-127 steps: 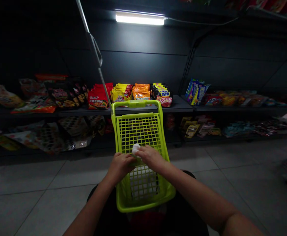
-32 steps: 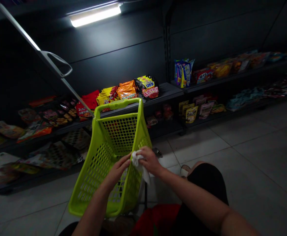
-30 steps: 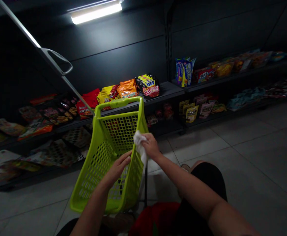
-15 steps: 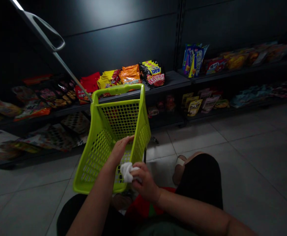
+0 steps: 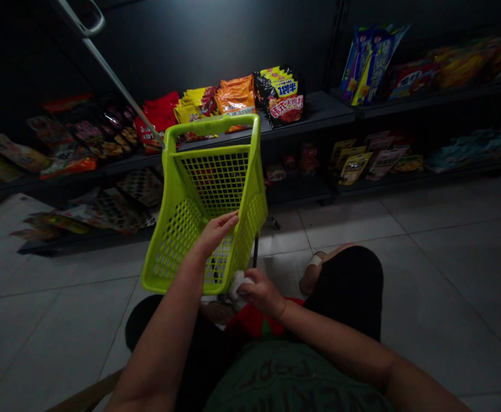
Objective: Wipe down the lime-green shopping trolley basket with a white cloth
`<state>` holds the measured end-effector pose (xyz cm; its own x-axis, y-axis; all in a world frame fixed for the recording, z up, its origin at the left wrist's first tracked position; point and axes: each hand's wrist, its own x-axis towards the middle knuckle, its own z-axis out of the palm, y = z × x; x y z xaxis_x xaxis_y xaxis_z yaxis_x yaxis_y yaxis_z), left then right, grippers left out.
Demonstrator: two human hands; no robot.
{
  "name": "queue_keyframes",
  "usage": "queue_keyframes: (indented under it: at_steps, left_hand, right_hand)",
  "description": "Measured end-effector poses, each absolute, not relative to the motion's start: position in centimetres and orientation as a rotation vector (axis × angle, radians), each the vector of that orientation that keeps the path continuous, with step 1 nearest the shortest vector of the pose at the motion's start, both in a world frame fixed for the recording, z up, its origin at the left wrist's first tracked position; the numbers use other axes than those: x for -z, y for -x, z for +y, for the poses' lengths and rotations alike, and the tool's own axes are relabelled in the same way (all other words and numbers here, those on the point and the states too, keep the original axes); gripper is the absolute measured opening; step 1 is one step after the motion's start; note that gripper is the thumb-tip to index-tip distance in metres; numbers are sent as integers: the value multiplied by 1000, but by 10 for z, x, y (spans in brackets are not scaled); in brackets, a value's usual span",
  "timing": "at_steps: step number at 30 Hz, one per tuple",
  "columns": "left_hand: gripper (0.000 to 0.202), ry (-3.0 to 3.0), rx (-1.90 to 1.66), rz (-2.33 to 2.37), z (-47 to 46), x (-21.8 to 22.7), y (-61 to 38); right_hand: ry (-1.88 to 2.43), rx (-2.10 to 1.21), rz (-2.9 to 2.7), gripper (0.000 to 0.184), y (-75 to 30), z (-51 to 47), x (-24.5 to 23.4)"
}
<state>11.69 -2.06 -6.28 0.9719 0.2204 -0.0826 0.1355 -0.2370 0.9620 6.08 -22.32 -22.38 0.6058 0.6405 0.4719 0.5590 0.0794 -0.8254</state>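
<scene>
The head camera looks down on a lime-green plastic mesh basket [image 5: 213, 127], held up tilted in front of the person, with a long silver metal pole [image 5: 119, 86] rising from its far rim toward the upper left. The left hand [image 5: 215, 230] is open, its palm over the basket's open side and its fingers spread toward the far wall; whether it bears on the plastic is hard to tell. The right hand [image 5: 263, 293] sits lower, at the basket's near end, with its fingers curled around a crumpled white cloth [image 5: 237, 284] that touches the lower edge of the basket. The hands are apart and not clamped together on anything.

Behind the basket, a dark metal shelf [image 5: 319, 117] carries red, yellow and orange snack packets [image 5: 237, 96], with blue packets [image 5: 368, 66] on the shelf to the right. More pouches [image 5: 353, 169] lie on a lower shelf, above pale grey floor tiles [image 5: 62, 326]. The person's black shorts [image 5: 349, 286] and green printed T-shirt [image 5: 293, 383] fill the bottom of the view.
</scene>
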Motion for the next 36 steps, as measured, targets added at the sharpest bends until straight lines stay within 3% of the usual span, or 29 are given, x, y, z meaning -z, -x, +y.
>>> queue_keyframes:
  at_steps: [5,10,15,22,29,36]
  left_hand:
    - [83,-2122,117,219,-36,55,-85]
    - [75,-2206,-110,300,-59,71,-61]
    - [66,-2125,-197,342,-62,79,-64]
    - [62,-2053,-222,380,-64,77,-73]
    - [60,-1870,-199,422,-56,80,-80]
    - [61,-1803,-215,415,-51,85,-83]
  right_hand:
    - [1670,-296,-876,26,-56,-223,234]
    - [1443,-180,-1185,47,-31,-214,214]
    - [1507,-164,-1057,28,-28,-209,248]
    - [1382,-127,-1051,38,-25,-201,213]
    - [1622,-245,-632,28,-78,-202,238]
    - [1444,-6,-425,30,-178,-162,138]
